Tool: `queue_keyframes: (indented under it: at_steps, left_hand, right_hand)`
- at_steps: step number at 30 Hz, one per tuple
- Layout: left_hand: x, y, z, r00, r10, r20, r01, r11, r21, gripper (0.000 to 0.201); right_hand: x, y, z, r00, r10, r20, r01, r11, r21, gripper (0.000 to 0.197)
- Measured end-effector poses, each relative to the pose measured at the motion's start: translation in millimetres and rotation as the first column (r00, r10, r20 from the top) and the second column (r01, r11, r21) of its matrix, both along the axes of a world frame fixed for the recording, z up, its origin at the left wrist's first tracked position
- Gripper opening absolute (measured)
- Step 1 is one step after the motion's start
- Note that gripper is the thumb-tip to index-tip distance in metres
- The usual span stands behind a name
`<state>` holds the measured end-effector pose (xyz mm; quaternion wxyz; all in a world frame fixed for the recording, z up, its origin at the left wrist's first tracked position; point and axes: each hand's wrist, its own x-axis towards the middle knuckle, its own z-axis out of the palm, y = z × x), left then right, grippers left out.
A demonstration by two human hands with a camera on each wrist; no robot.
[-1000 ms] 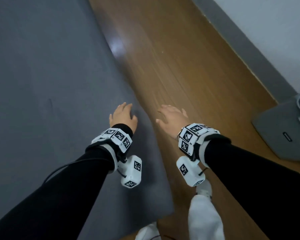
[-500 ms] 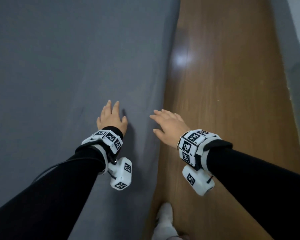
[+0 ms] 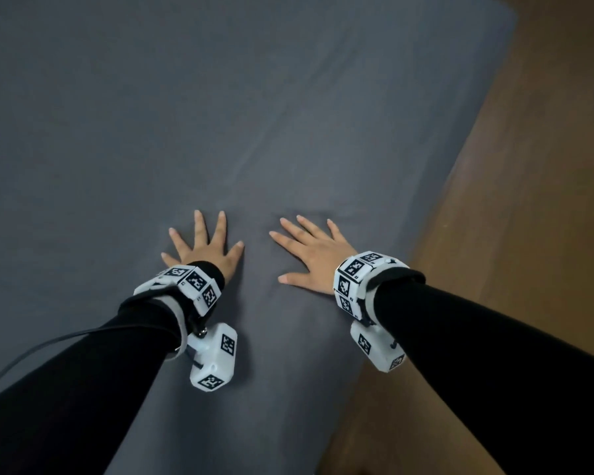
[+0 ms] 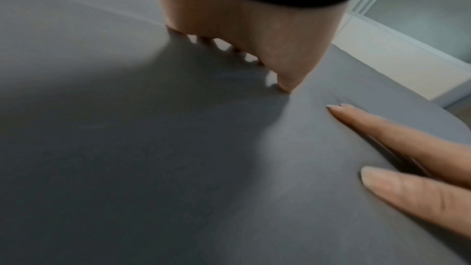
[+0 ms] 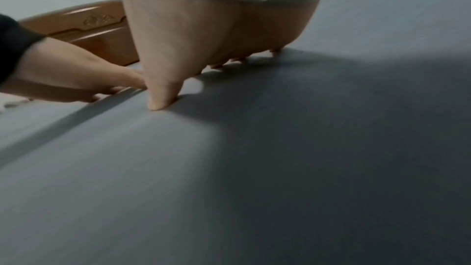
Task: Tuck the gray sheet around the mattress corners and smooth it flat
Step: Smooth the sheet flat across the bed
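Note:
The gray sheet (image 3: 254,132) covers the mattress top, with faint diagonal creases ahead of my hands. My left hand (image 3: 204,245) lies flat on it, fingers spread. About a hand's width to its right, my right hand (image 3: 311,250) also presses flat on the sheet, fingers spread and pointing up-left. In the left wrist view the left hand (image 4: 242,27) touches the sheet (image 4: 153,168) with its fingertips, and the right hand's fingers (image 4: 407,148) lie flat beside it. The right wrist view shows the right hand (image 5: 216,27) on the sheet (image 5: 280,168) and the left hand (image 5: 63,80) alongside. Neither hand holds anything.
Wooden floor (image 3: 528,234) runs along the mattress's right edge. The mattress's rounded far corner (image 3: 494,18) is at the upper right. A carved wooden headboard (image 5: 89,25) stands beyond the left hand. White panelling (image 4: 407,27) lies past the bed's corner.
My view has swung from the bed's edge and floor onto the mattress top. Both hands have come over the sheet and now lie flat with fingers spread; the right hand was over the edge before.

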<state>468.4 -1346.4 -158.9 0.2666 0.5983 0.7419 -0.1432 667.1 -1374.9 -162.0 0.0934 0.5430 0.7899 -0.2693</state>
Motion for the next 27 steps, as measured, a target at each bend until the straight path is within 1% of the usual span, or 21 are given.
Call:
queue_keyframes:
  at_steps: [2, 5, 7, 11, 14, 15, 16, 17, 18, 19, 20, 21, 22, 23, 24, 25, 27]
  left_hand:
    - [34.9, 30.1, 0.8, 0.999, -0.038, 0.006, 0.038, 0.999, -0.030, 0.065]
    - [100.0, 85.7, 2.4, 0.996, -0.081, 0.031, 0.083, 0.995, -0.056, 0.064]
    - [152.7, 128.8, 4.4, 0.995, -0.088, 0.044, 0.091, 0.993, -0.075, 0.064]
    - [263.1, 218.0, 4.1, 0.995, -0.075, 0.068, 0.080, 0.994, -0.080, 0.065]
    - [340.0, 283.5, 2.5, 0.994, -0.049, 0.097, 0.055, 0.997, -0.061, 0.066]
    - [364.2, 303.8, 1.7, 0.991, -0.067, 0.115, 0.075, 0.995, -0.064, 0.067]
    - [389.1, 323.2, 1.6, 0.980, -0.127, 0.152, 0.139, 0.988, -0.071, 0.067]
    - [414.3, 343.1, 5.4, 0.953, -0.222, 0.207, 0.241, 0.968, -0.075, 0.067]
    - [437.7, 363.8, 13.0, 0.906, -0.316, 0.281, 0.351, 0.932, -0.084, 0.064]
    - [456.1, 385.6, 23.4, 0.856, -0.364, 0.367, 0.420, 0.903, -0.086, 0.058]
    - [466.9, 409.9, 33.4, 0.834, -0.346, 0.430, 0.410, 0.910, -0.062, 0.048]
    - [471.3, 437.6, 41.6, 0.842, -0.284, 0.458, 0.324, 0.946, -0.009, 0.039]
    - [470.8, 467.3, 48.0, 0.858, -0.198, 0.474, 0.192, 0.979, 0.063, 0.034]
    - [465.5, 495.7, 51.7, 0.871, -0.097, 0.482, 0.045, 0.992, 0.119, 0.033]
    - [457.0, 521.9, 51.5, 0.883, 0.011, 0.469, -0.097, 0.982, 0.160, 0.035]
    - [447.3, 546.9, 48.6, 0.894, 0.118, 0.433, -0.218, 0.957, 0.190, 0.040]
    - [432.2, 584.1, 38.8, 0.899, 0.304, 0.315, -0.377, 0.903, 0.204, 0.049]
  right_hand:
    - [41.4, 36.5, -0.9, 1.000, -0.003, 0.025, 0.003, 1.000, -0.009, 0.078]
    - [114.7, 101.7, -0.2, 0.997, -0.059, 0.056, 0.061, 0.997, -0.035, 0.080]
    - [166.6, 149.1, -0.8, 0.995, -0.054, 0.081, 0.058, 0.997, -0.048, 0.082]
    - [270.7, 250.8, -3.1, 0.995, 0.008, 0.102, -0.002, 0.998, -0.061, 0.085]
    - [346.6, 318.6, -2.6, 0.988, 0.001, 0.156, 0.010, 0.997, -0.071, 0.084]
    - [370.5, 343.8, -2.2, 0.983, -0.003, 0.186, 0.016, 0.997, -0.070, 0.083]
    - [393.7, 369.1, -0.4, 0.976, -0.013, 0.219, 0.029, 0.997, -0.069, 0.081]
    - [415.0, 395.8, 2.3, 0.966, -0.028, 0.258, 0.045, 0.997, -0.058, 0.079]
    - [434.2, 423.7, 5.4, 0.954, -0.040, 0.298, 0.055, 0.998, -0.040, 0.076]
    - [449.9, 451.2, 10.2, 0.940, -0.050, 0.338, 0.062, 0.998, -0.025, 0.072]
    - [460.8, 480.5, 15.7, 0.926, -0.064, 0.373, 0.073, 0.997, -0.010, 0.069]
    - [467.4, 510.9, 21.4, 0.916, -0.088, 0.392, 0.090, 0.996, 0.013, 0.066]
    - [470.8, 539.9, 27.9, 0.912, -0.108, 0.396, 0.103, 0.994, 0.033, 0.064]
    - [470.3, 566.6, 33.5, 0.917, -0.108, 0.384, 0.099, 0.994, 0.041, 0.062]
    - [466.2, 590.8, 37.7, 0.930, -0.085, 0.357, 0.074, 0.996, 0.046, 0.061]
    - [459.3, 614.1, 41.2, 0.946, -0.036, 0.321, 0.022, 0.999, 0.047, 0.062]
    - [442.1, 652.6, 44.7, 0.968, 0.083, 0.237, -0.095, 0.995, 0.039, 0.063]
